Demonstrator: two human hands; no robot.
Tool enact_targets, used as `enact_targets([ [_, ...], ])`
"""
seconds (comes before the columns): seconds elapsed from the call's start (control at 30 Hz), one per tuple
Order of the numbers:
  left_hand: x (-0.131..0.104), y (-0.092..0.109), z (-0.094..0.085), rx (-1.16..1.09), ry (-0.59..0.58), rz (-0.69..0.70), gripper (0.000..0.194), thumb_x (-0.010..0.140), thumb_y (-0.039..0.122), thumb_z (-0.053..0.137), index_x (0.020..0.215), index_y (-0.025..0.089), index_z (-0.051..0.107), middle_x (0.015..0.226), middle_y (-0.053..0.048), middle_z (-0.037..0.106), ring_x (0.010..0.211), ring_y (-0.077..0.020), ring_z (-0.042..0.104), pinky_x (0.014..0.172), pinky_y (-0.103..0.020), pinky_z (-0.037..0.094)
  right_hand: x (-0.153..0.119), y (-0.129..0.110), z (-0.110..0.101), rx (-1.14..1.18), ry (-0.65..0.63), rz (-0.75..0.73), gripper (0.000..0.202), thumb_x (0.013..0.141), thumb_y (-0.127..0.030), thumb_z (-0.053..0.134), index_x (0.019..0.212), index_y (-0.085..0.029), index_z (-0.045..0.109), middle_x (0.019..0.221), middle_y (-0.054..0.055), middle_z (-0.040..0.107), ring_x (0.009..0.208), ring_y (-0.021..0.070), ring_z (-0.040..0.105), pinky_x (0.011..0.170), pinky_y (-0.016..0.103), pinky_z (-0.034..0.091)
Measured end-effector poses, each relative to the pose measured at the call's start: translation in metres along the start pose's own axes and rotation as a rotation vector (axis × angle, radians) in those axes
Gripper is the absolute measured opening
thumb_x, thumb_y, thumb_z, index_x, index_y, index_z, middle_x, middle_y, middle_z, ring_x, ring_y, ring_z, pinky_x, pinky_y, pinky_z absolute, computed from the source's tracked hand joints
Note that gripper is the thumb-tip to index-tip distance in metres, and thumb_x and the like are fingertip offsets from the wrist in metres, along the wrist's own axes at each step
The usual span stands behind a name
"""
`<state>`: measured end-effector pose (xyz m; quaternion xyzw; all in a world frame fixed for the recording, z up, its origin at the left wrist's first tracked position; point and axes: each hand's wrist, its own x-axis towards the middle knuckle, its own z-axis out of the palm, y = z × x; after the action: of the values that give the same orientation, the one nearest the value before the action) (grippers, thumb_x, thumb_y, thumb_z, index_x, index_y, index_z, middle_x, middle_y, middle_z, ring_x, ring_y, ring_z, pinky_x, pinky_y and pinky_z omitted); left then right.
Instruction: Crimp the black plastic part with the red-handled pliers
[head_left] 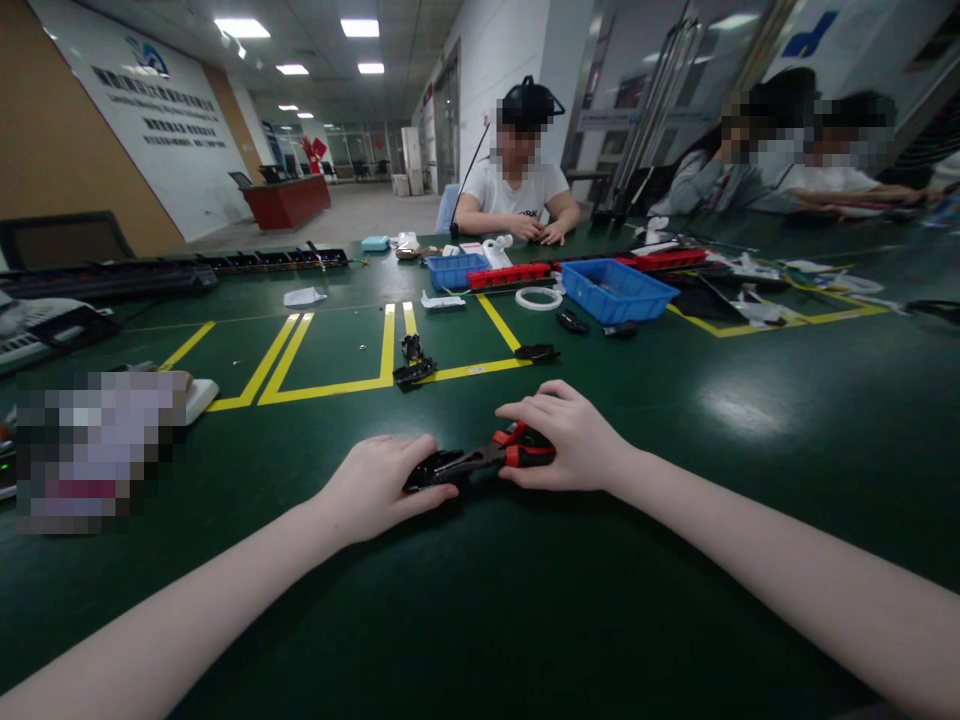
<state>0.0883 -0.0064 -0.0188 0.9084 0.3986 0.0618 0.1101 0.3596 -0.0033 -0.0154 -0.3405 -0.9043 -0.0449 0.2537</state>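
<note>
Pliers (487, 457) (red-handled) sit between both curled hands (566, 440), right gripping them, left pinching a black part (435, 470).

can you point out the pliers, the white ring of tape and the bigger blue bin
Pliers (528, 456): head view, on the lower red-and-black handle.
White ring (556, 300): head view, on the near right part of its band.
Bigger blue bin (628, 307): head view, on its near outer wall.

On the worktop (720, 520), the larger bin (619, 292) sits right of the smaller bin (456, 271); the ring (538, 298) lies between them, nearer the camera.
</note>
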Motion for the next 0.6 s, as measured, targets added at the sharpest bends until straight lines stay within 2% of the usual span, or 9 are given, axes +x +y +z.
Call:
enact_targets([
  [0.6, 0.0002, 0.0001, -0.0008, 0.015, 0.001, 0.021, 0.044, 0.090, 0.063, 0.041, 0.091, 0.021, 0.053, 0.078, -0.002, 0.063, 0.067, -0.0191, 0.058, 0.059, -0.028, 0.037, 0.0006, -0.0021, 0.0003, 0.014, -0.010, 0.013, 0.054, 0.075, -0.055, 0.064, 0.111, -0.015, 0.061, 0.092, 0.009, 0.072, 0.081, 0.0224, 0.066, 0.087, 0.042, 0.039],
])
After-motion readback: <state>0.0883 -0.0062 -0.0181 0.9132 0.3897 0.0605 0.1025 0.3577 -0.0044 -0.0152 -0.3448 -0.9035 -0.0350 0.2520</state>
